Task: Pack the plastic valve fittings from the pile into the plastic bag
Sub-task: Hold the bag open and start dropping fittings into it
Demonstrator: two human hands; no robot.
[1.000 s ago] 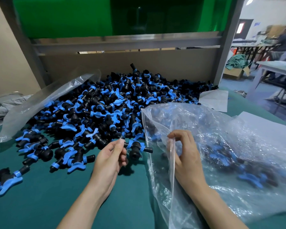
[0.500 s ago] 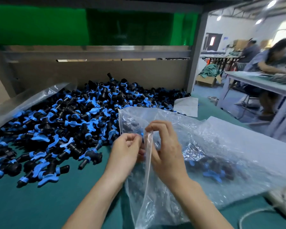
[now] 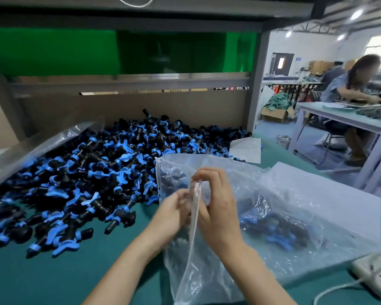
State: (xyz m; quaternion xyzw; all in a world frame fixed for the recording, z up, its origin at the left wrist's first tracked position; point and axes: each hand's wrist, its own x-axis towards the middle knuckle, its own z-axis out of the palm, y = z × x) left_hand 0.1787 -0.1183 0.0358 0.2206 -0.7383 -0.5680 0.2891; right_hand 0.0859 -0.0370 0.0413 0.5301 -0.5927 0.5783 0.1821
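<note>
A big pile of black valve fittings with blue handles (image 3: 97,172) covers the left and back of the green table (image 3: 53,280). A clear plastic bag (image 3: 273,194) lies to its right, mouth facing me, with several fittings inside (image 3: 279,232). My right hand (image 3: 218,208) pinches the raised edge of the bag's mouth. My left hand (image 3: 172,214) is blurred, with its fingertips at the same opening next to the right hand. Whether it holds a fitting is hidden.
Another clear bag (image 3: 31,150) lies over the pile's left side. A white sheet (image 3: 246,149) and flat plastic sheets (image 3: 330,194) lie at the right. A white power strip (image 3: 374,274) sits at the right edge. A cardboard wall (image 3: 141,108) backs the pile. A person (image 3: 350,84) works at another table.
My left hand left the pile's near edge and moved right to the bag's mouth, meeting the right hand. The view has swung to the right and up.
</note>
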